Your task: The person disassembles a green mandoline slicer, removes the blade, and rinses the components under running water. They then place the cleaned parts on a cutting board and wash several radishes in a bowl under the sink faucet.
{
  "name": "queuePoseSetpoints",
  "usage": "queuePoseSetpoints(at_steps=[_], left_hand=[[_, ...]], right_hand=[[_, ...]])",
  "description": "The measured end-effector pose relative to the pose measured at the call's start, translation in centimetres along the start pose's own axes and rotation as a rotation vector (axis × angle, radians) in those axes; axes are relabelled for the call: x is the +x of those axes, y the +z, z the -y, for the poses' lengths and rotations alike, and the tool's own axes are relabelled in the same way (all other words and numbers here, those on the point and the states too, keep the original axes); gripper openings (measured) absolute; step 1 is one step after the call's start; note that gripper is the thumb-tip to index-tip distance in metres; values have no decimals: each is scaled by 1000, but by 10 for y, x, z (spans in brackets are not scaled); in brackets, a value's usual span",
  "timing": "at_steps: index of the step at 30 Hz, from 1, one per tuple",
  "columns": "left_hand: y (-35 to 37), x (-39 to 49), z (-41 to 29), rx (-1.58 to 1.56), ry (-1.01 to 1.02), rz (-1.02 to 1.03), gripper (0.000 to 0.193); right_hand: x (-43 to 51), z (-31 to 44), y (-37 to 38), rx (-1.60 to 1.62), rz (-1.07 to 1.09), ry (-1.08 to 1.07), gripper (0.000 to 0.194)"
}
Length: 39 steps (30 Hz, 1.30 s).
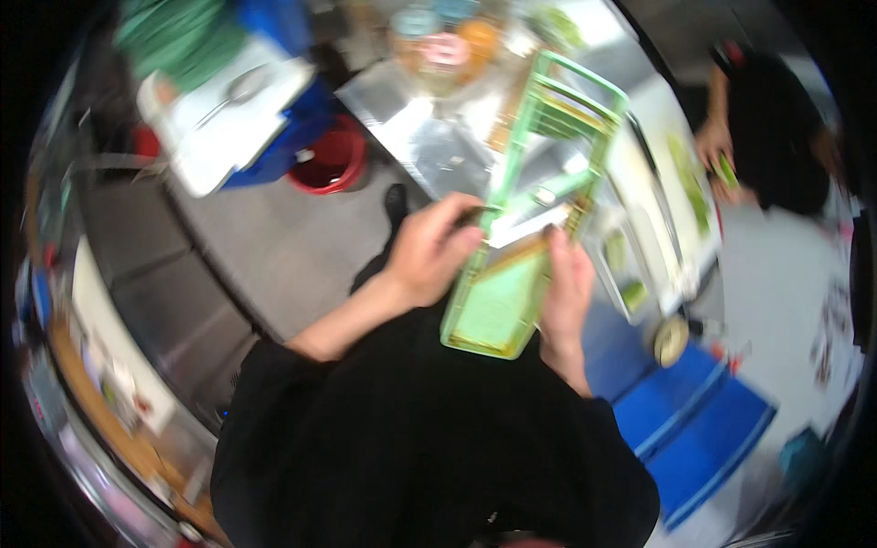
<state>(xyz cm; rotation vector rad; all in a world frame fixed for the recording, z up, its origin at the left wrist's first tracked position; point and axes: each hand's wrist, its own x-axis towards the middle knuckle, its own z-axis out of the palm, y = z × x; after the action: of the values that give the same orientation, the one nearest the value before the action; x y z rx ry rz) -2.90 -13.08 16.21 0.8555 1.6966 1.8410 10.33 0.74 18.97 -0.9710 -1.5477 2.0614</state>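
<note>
Both my hands hold a green plastic mandoline slicer (507, 301) tilted in front of my body, its handle loop pointing away from me and its flat solid end close to my torso. A slanting blade area lies across its middle, and brownish residue shows along the frame. My left hand (438, 250) grips the left rail, thumb on top. On the right edge, my right hand (565, 288) closes round the frame. Beyond the slicer lies a steel worktop (445, 161). The picture is blurred, so fine detail cannot be made out.
A red bucket (329, 161) stands on the floor. White boards with a spoon (248, 85) lie on a blue crate (274, 154). Lidded jars (444, 51) crowd the worktop. A knife (654, 175), a white tray (620, 267) and green vegetables (688, 185) lie rightward, near a co-worker's hand (716, 144).
</note>
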Motion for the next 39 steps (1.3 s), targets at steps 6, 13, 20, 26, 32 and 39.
queuePoseSetpoints(at_steps=[6,13,20,26,32,39], left_hand=[[14,-79,6,-321,-207,-336,42],[-2,-201,5,-280,-323,-879,25],[-20,-286,21,-257,-402,-1079,24],[-76,-333,4,-269,-317,-977,24],[-171,-444,5,-240,-264,-1167,31],[-271,-535,-40,-234,-164,-1429,43]], right_hand=[[-27,0,12,-33,286,-40,31],[-53,-41,36,-110,688,69,27],[-104,-44,94,-180,929,52,25],[-160,-76,176,-222,963,47,25],[-232,-121,296,-288,1057,108,26],[-306,-154,425,-309,1214,2,26]])
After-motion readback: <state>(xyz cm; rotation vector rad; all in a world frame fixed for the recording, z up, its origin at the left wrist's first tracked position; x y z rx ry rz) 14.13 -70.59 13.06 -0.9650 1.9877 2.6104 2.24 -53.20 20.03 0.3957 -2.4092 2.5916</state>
